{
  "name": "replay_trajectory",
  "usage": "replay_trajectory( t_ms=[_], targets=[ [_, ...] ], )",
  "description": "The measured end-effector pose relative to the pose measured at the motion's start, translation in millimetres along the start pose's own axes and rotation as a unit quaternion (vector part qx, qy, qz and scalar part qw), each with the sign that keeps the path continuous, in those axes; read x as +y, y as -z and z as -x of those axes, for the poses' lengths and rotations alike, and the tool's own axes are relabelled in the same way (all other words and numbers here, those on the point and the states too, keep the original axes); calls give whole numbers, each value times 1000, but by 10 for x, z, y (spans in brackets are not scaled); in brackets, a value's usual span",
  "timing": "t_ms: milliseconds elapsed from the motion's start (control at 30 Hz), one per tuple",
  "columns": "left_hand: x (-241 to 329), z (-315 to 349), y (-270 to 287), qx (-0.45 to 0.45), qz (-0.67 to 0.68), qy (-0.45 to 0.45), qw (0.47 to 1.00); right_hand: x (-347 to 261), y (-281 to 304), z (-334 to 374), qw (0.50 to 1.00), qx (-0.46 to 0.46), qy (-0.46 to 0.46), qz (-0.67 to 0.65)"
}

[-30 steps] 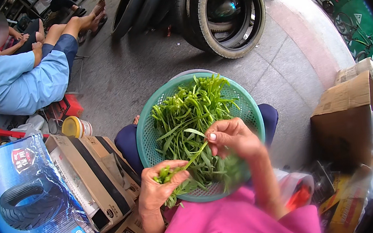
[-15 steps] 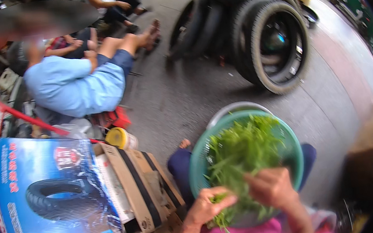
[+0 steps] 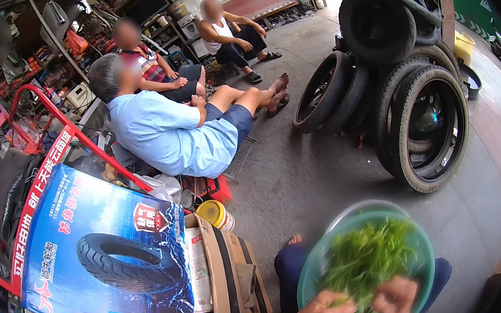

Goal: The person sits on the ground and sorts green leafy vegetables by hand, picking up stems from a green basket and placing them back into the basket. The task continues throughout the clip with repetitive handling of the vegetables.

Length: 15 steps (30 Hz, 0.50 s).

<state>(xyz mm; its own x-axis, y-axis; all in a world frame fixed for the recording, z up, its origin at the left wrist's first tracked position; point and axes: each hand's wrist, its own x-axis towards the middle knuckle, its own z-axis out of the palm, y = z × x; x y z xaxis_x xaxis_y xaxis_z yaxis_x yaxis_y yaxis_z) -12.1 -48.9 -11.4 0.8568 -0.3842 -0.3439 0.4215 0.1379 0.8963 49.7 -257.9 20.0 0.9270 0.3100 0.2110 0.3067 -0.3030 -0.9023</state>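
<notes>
A green plastic basket (image 3: 307, 274), low in the picture, holds a heap of leafy greens (image 3: 371, 251) with long thin leaves. The rim of a pale basin (image 3: 366, 206) shows behind it. My left hand (image 3: 327, 310) is at the basket's near left edge, its fingers closed on a few of the greens. Close beside it, over the near part of the heap, my right hand (image 3: 396, 300) is curled with its fingers together. It is smeared by motion, so what it pinches is hidden.
Cardboard boxes (image 3: 223, 279) and a blue printed board with a tyre picture (image 3: 105, 249) stand left, near a yellow-lidded tub (image 3: 215, 214). Tyres (image 3: 431, 128) are stacked ahead right. A person in a light blue shirt (image 3: 160, 130) and two others sit ahead left.
The view has tilted up, so the basket and my hands sit lower and further right in the picture. My hands have stayed over the greens and are closer together.
</notes>
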Motion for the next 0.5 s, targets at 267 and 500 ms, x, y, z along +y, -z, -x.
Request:
replay_trajectory(
  t_ms=[267, 500],
  targets=[
    [228, 269, 256, 227, 335, -45, 913, 788, 717, 1, 956, 263, -75, 110],
    [174, 138, 420, 222, 425, -175, 860, 772, 598, 192, 949, 171, -130, 230]
  ],
)
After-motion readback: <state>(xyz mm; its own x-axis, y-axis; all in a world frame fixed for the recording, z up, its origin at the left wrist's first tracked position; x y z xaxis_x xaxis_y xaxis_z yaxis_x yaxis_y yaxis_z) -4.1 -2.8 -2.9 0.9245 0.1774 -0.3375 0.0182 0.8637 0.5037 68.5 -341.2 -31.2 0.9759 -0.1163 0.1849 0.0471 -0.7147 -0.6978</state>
